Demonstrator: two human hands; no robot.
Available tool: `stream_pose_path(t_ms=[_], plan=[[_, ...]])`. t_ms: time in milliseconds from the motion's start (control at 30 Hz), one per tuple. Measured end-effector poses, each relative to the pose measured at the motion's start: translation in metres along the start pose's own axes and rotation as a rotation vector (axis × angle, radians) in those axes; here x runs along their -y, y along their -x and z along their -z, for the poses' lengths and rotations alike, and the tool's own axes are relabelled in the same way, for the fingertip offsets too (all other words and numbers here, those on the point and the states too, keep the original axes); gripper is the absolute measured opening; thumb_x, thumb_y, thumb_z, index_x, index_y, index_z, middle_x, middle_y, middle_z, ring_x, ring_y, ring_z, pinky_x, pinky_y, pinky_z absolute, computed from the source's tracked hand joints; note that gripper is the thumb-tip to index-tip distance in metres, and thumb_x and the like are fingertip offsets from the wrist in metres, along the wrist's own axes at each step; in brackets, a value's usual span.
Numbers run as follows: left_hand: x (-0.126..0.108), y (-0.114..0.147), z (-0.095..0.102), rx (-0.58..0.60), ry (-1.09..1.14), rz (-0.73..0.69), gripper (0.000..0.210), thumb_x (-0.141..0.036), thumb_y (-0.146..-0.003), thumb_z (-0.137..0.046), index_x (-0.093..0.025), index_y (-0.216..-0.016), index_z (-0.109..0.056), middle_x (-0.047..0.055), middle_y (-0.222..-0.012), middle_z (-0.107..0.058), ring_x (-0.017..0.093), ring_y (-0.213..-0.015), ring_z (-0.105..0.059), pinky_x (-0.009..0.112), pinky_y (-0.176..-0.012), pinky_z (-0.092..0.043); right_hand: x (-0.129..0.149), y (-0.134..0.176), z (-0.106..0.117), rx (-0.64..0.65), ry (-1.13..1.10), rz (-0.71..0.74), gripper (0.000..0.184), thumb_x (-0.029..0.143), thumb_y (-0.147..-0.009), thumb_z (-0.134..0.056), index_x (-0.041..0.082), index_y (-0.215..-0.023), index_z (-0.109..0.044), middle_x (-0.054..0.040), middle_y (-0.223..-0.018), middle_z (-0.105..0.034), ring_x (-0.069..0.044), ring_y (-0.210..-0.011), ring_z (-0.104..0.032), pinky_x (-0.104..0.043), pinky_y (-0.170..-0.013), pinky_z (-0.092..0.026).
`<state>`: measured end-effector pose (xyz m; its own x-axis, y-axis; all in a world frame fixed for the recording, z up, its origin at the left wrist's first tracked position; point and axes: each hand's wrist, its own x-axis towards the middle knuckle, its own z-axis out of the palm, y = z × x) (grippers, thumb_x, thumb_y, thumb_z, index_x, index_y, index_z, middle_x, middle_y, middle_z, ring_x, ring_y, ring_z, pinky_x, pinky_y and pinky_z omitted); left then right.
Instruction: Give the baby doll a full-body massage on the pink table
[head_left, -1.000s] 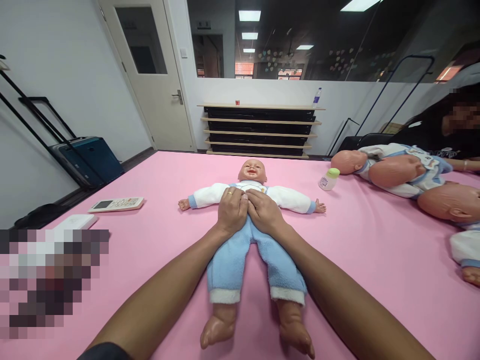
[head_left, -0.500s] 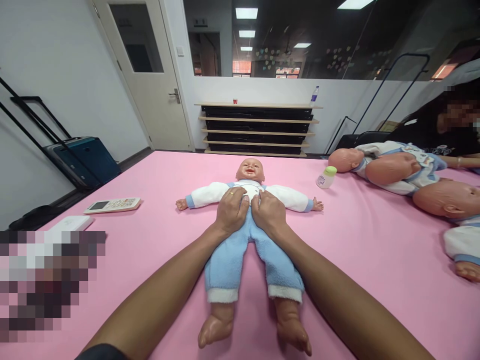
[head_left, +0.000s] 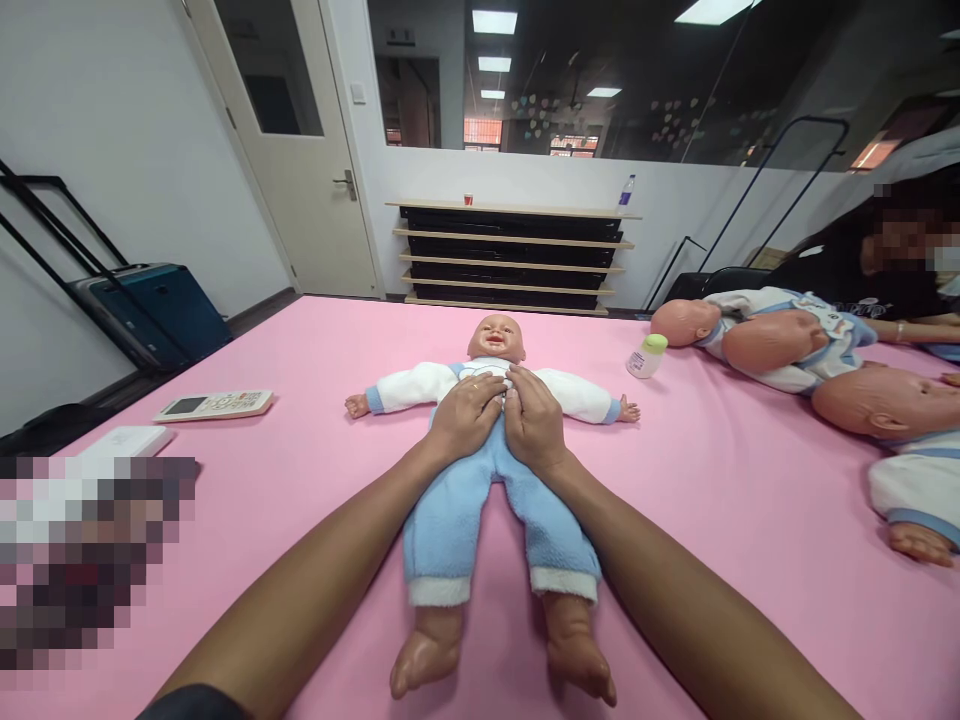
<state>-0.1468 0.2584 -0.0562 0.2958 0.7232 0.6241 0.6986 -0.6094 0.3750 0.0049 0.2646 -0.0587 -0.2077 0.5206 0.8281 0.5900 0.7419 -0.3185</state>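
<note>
A baby doll (head_left: pixel 457 520) in a white and blue outfit lies on its back, arms spread, feet toward me. My left hand (head_left: pixel 466 412) rests on the left side of its chest and belly, fingers stretched out together and a ring on one. On the other side of the torso lies my right hand (head_left: pixel 534 415), also flat with extended fingers. Both thumbs nearly meet over the middle of the chest. The hands cover most of the doll's front, and neither grips anything.
The doll is on a pink-covered table (head_left: pixel 315 640). At left lie a remote control (head_left: pixel 214 404) and a white box (head_left: pixel 124 445). To the right are a green-capped bottle (head_left: pixel 646 357) and several more dolls (head_left: pixel 780 340). A person in black (head_left: pixel 832 270) is at far right.
My fingers have straightened from a curled position and now reach slightly further up the doll's chest. The doll stays on its back; the view has shifted slightly.
</note>
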Motion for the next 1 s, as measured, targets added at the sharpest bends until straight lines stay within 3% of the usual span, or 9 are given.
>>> stream_pose_path(t_ms=[167,333,567,633,733,867,1000], plan=[[0.006,-0.002,-0.004,-0.028,-0.016,0.07,0.035,-0.021,-0.094,-0.047,-0.021,-0.124,-0.065,0.005,-0.133,-0.063,0.021,-0.13,-0.052,0.045,-0.116,-0.038,0.001,0.0,0.001,0.012,-0.036,0.017,0.034,0.021,-0.096,-0.039,0.012,-0.12,-0.061,-0.0139,-0.125,-0.063,-0.024,-0.121,-0.057,-0.045,-0.108,-0.046],[0.008,0.002,-0.007,-0.149,-0.01,0.205,0.03,-0.019,-0.09,-0.051,-0.019,-0.116,-0.066,0.007,-0.126,-0.066,0.022,-0.122,-0.057,0.045,-0.113,-0.041,0.0,0.0,0.001,0.014,-0.038,0.025,0.031,0.021,-0.096,-0.04,0.013,-0.117,-0.062,-0.0134,-0.121,-0.065,-0.023,-0.117,-0.058,-0.043,-0.105,-0.047],[0.001,0.005,-0.004,-0.304,-0.091,0.266,0.01,-0.015,-0.086,-0.051,-0.019,-0.085,-0.06,0.008,-0.092,-0.065,0.024,-0.097,-0.058,0.042,-0.091,-0.048,0.005,-0.002,0.005,0.005,-0.086,0.123,0.027,0.017,-0.093,-0.045,0.015,-0.115,-0.061,-0.0127,-0.117,-0.066,-0.023,-0.113,-0.059,-0.043,-0.103,-0.048],[-0.002,0.006,-0.002,-0.335,-0.114,0.248,0.014,-0.016,-0.088,-0.049,-0.021,-0.077,-0.054,0.006,-0.082,-0.06,0.023,-0.088,-0.055,0.04,-0.085,-0.046,0.007,-0.003,0.006,0.019,-0.105,0.16,0.026,0.018,-0.092,-0.047,0.015,-0.113,-0.061,-0.0123,-0.114,-0.066,-0.023,-0.112,-0.06,-0.044,-0.103,-0.048],[-0.006,0.008,0.002,-0.372,-0.104,0.204,0.023,-0.021,-0.094,-0.043,-0.022,-0.071,-0.047,0.005,-0.077,-0.055,0.021,-0.082,-0.051,0.038,-0.08,-0.044,0.008,-0.004,0.006,0.144,-0.129,0.207,0.021,0.019,-0.093,-0.047,0.016,-0.106,-0.063,-0.0114,-0.108,-0.067,-0.023,-0.106,-0.061,-0.041,-0.097,-0.05],[-0.009,0.011,0.006,-0.375,-0.024,0.142,0.022,-0.026,-0.097,-0.039,-0.021,-0.078,-0.05,0.006,-0.082,-0.056,0.021,-0.085,-0.051,0.039,-0.082,-0.043,0.01,-0.01,0.006,0.375,-0.158,0.239,0.024,0.021,-0.096,-0.043,0.016,-0.102,-0.066,-0.011,-0.107,-0.068,-0.022,-0.105,-0.061,-0.039,-0.095,-0.05],[-0.011,0.011,0.007,-0.363,0.023,0.096,0.021,-0.03,-0.097,-0.039,-0.02,-0.091,-0.057,0.008,-0.091,-0.06,0.023,-0.091,-0.053,0.04,-0.088,-0.044,0.01,-0.015,0.003,0.443,-0.133,0.161,0.032,0.024,-0.098,-0.04,0.018,-0.116,-0.065,-0.0101,-0.122,-0.065,-0.021,-0.116,-0.057,-0.04,-0.106,-0.044]])
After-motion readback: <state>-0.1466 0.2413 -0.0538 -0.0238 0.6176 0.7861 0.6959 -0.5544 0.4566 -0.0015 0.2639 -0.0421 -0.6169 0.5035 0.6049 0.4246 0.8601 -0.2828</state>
